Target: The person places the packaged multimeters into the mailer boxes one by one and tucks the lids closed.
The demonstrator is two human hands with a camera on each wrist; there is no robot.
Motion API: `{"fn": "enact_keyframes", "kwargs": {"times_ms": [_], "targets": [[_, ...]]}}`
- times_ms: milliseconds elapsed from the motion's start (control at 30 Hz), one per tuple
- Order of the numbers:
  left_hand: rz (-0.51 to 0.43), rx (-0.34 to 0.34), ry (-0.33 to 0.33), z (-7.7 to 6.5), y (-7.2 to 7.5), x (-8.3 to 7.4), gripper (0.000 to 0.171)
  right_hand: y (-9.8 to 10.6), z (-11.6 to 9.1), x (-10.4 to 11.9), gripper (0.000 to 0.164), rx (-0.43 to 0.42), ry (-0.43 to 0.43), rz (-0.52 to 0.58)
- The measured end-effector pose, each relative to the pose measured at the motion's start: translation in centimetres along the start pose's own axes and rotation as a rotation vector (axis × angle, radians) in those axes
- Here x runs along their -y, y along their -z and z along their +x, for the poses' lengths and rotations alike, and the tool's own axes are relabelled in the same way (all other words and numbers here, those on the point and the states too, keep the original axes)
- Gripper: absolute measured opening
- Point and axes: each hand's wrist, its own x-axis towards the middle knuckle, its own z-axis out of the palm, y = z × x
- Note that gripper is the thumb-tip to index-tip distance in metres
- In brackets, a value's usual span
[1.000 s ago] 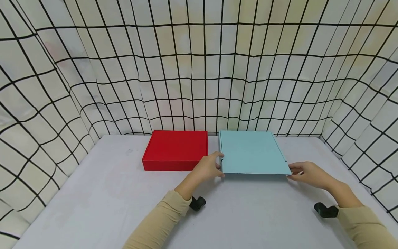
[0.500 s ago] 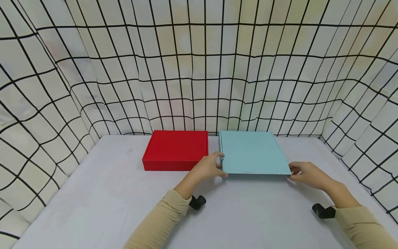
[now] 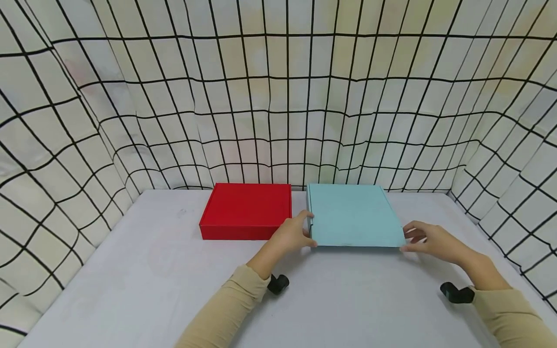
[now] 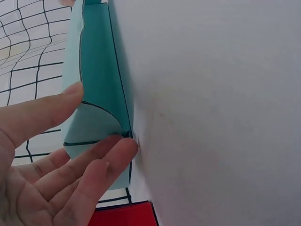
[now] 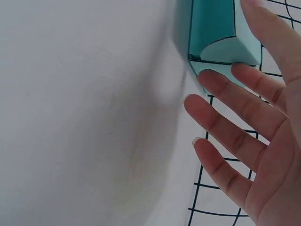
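Observation:
A light blue cardboard box [image 3: 354,215] lies at the back of the table, its lid lowered over it. In the left wrist view its darker teal inside [image 4: 101,61] shows below the lid's front edge, beside a rounded tab [image 4: 96,120]. My left hand [image 3: 290,234] holds the front left corner, thumb at the lid's front edge and fingers against the side wall. At the front right corner is my right hand [image 3: 432,241], its thumb near the lid's front edge. In the right wrist view its index finger touches the side wall; the other fingers [image 5: 230,134] spread outward.
A closed red box [image 3: 248,205] lies just left of the blue one, close behind my left hand. Black gridded white cloth [image 3: 278,96] walls in the white table [image 3: 130,290] at the back and sides. Black wrist devices [image 3: 456,293] sit at both sleeves.
The blue lid's front edge has come down slightly, and its right corner no longer juts out as far. My right hand has shifted a little up and its fingers have loosened. My left hand stays put.

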Motion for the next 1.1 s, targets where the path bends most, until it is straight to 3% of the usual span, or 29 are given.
{"fn": "enact_keyframes", "kwargs": {"times_ms": [133,333,467,567,800,1100], "targets": [[0.047,-0.017,-0.012,0.1,-0.2,-0.1,0.071,-0.4,0.2,-0.2,0.042,-0.019,-0.001,0.0],[0.11,-0.043,-0.028,0.2,-0.9,-0.4,0.076,-0.4,0.4,0.3,0.068,-0.043,-0.005,0.011],[0.089,-0.01,-0.023,0.8,-1.3,-0.8,0.086,-0.3,1.2,1.4,0.093,-0.018,-0.006,0.036],[0.138,0.029,-0.043,1.4,-1.5,-1.3,0.092,-0.6,2.0,2.1,0.103,0.007,0.004,0.055],[0.31,0.1,-0.073,2.5,-1.5,-1.8,0.094,-1.6,3.6,2.9,0.105,0.063,0.037,0.051],[0.368,0.151,-0.08,3.8,-1.5,-1.2,0.107,-1.2,4.1,2.8,0.117,0.094,0.032,0.019]]}}
